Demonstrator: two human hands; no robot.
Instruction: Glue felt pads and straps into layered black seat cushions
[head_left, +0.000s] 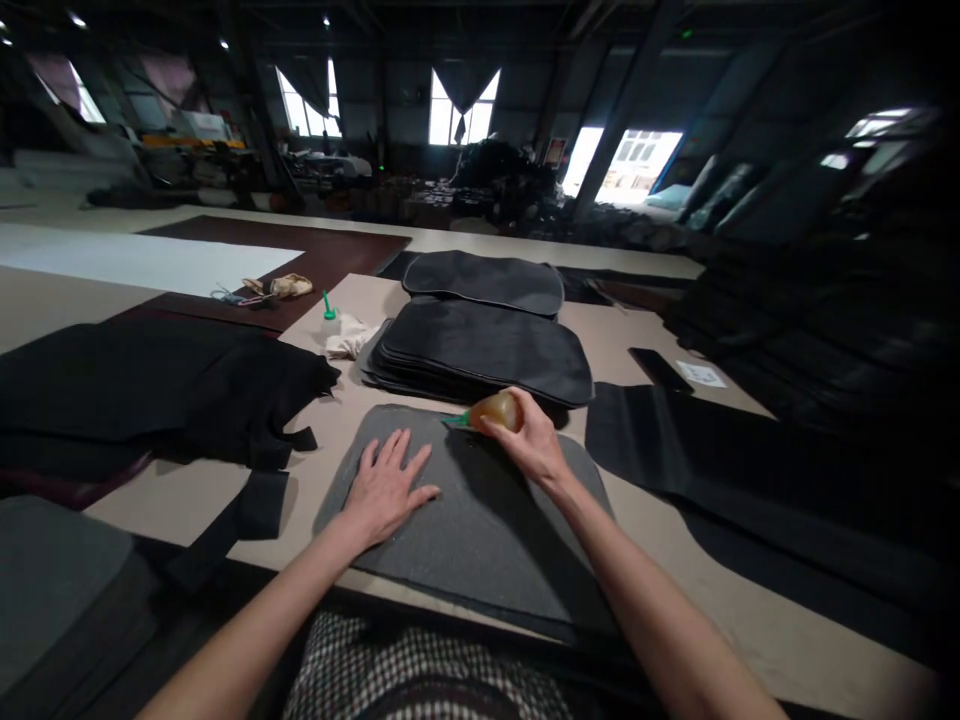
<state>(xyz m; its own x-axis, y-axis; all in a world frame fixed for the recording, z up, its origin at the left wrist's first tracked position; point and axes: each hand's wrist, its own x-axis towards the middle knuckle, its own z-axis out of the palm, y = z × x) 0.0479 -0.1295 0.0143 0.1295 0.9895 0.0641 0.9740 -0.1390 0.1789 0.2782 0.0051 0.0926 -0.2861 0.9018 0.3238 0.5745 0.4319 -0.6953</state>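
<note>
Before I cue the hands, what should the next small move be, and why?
I'd probably have the right hand squeeze the amber bottle lightly and trace the far edge of the gray panel. The green nozzle points left near that edge, though contact is unclear, and the left hand lies spread on the panel, seemingly steadying it.

amber bottle [496,411] over grey panel [457,520]

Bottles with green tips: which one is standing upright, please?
The pale bottle beside the crumpled white cloth: its green tip points up. The amber bottle is instead held sideways in the right hand.
</note>
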